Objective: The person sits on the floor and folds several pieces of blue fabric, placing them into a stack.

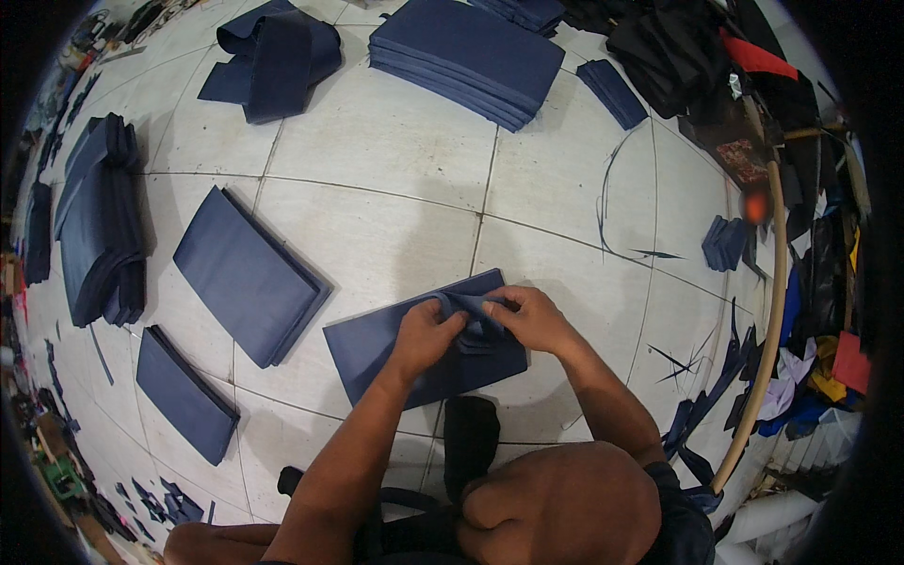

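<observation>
A stack of dark blue fabric panels (367, 347) lies slantwise on the tiled floor in front of me. Over its right half, both hands grip a small bunched piece of blue fabric (476, 331). My left hand (427, 334) is closed on the left side of that piece, thumb on top. My right hand (529, 318) pinches its upper right edge between thumb and fingers. Folds hide how many layers are held.
Blue fabric stacks stand at the left (247, 278), lower left (186, 395), far left (104, 226) and far middle (461, 61). A folded strip (273, 61) lies at the far left. A curved wooden pole (774, 311) edges the cluttered right side. Scraps (683, 363) and threads lie nearby.
</observation>
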`<move>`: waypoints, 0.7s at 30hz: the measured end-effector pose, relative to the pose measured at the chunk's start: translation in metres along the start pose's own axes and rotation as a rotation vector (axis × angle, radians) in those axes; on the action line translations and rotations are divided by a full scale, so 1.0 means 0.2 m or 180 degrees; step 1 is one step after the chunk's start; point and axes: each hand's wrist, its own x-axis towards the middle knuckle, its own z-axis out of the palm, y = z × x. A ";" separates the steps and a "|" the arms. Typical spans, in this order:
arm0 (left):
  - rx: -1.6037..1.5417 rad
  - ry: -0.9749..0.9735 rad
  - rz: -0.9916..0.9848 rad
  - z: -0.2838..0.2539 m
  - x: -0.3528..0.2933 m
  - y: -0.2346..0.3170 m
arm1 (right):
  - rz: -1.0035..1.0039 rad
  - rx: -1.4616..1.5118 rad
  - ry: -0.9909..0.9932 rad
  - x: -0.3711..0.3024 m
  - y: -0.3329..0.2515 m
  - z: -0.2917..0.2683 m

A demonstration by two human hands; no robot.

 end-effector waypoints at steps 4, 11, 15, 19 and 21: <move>0.0056 -0.0238 0.0002 -0.04 -0.02 0.05 | 0.0040 -0.0136 -0.0625 0.08 0.04 -0.07; -0.0079 -0.0335 -0.0099 -0.06 -0.02 0.04 | 0.0520 0.0516 -0.0803 0.11 0.04 -0.01; 0.0018 -0.0303 -0.0013 -0.04 -0.02 0.06 | 0.0478 0.0897 -0.0745 0.12 0.11 0.00; 0.0645 0.0220 0.0290 0.00 -0.07 0.07 | 0.0557 0.1099 -0.0692 0.11 0.09 0.00; 0.0552 0.0310 0.0381 0.01 -0.08 0.05 | 0.0489 0.0989 -0.0522 0.08 0.03 -0.02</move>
